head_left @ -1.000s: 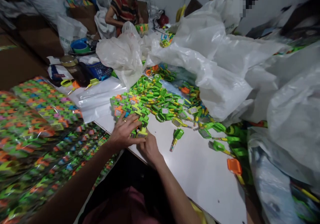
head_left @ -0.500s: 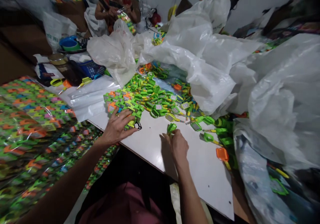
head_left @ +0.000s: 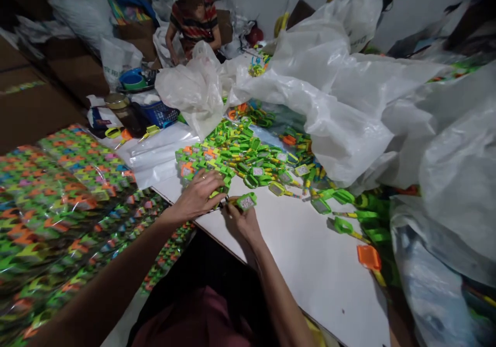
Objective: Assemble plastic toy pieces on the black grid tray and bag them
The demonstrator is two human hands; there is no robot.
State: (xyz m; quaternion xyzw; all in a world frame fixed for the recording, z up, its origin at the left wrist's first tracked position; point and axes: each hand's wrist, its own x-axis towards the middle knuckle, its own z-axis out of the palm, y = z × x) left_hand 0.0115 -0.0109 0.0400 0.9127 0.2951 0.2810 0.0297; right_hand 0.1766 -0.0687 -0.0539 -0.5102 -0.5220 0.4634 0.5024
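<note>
A green toy (head_left: 246,201) is pinched in the right hand (head_left: 241,219), brought back beside the left hand (head_left: 201,194), which lies spread flat on the stacked row (head_left: 201,163). Half a second ago the toy was being picked up farther right. Its long axis lies left-right, head pointing right, above the white table (head_left: 310,264).

Cramped packing workshop: heaped green toys (head_left: 248,156), plastic sacks (head_left: 341,109), filled packets (head_left: 58,192).
</note>
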